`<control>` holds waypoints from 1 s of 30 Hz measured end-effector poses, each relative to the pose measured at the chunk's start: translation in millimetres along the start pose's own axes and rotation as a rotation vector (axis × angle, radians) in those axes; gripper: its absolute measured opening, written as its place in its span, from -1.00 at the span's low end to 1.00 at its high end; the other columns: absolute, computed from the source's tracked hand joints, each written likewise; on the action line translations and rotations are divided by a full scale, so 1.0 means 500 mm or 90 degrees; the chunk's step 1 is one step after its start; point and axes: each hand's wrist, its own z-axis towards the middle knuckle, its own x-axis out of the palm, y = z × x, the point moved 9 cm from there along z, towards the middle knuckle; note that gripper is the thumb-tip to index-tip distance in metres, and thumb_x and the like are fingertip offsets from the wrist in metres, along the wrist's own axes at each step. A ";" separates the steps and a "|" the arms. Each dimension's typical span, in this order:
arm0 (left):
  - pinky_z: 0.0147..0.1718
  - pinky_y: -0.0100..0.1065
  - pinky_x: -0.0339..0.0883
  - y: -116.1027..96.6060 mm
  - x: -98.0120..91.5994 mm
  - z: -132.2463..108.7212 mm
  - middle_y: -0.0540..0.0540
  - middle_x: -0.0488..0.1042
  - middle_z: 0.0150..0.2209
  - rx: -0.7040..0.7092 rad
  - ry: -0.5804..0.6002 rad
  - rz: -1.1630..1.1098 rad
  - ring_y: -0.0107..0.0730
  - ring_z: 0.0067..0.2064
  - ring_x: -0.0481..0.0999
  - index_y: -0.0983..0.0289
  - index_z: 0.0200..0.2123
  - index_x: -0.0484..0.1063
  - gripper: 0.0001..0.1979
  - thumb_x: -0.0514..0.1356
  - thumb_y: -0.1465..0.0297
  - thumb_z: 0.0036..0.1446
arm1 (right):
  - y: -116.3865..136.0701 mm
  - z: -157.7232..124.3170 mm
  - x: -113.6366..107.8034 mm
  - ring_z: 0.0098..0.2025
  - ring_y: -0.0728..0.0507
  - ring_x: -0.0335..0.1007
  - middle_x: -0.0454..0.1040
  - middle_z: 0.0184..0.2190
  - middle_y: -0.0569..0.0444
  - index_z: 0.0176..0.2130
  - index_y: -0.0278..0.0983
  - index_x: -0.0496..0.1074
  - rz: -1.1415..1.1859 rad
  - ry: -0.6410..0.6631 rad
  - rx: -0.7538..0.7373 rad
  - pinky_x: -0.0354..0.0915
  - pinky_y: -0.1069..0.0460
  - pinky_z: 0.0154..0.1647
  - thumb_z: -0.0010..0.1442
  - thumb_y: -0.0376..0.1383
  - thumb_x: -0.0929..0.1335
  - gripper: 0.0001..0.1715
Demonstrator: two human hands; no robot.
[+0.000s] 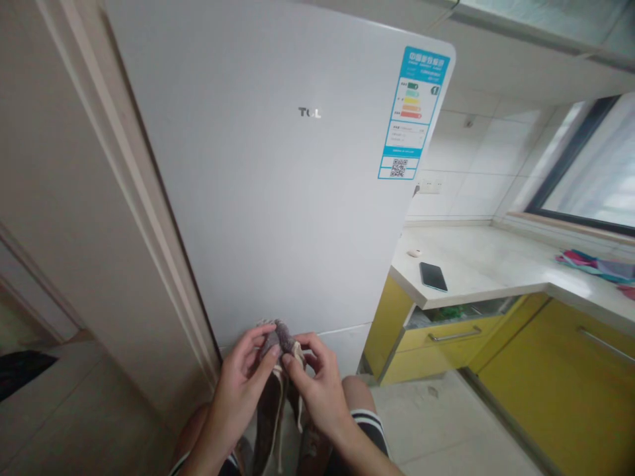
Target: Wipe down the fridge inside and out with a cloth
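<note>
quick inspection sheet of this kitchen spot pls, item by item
surface: pale countertop beside the white fridge
job's things: grey-brown cloth, bunched on top, rest hanging down
clutter: black phone and small pale object on the countertop; coloured fabrics near the window
grippers: left hand and right hand both pinch the cloth's top
cables: nothing seen
surroundings: yellow cabinets, one drawer ajar; energy label on the fridge; tiled floor

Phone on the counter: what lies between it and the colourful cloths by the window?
Nothing. In the head view, only bare white countertop runs from the phone to the colourful cloths.
</note>
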 end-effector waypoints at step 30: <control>0.25 -0.02 0.38 0.100 -0.056 0.013 0.17 0.59 0.16 0.183 0.197 0.431 0.06 0.22 0.51 0.06 -0.14 0.67 -0.63 0.52 0.06 0.01 | 0.000 -0.017 -0.075 -0.11 -0.14 0.47 0.58 -0.19 0.09 -0.10 -0.17 0.57 -0.073 0.073 -0.007 0.31 0.03 -0.03 0.50 0.00 0.34 -0.65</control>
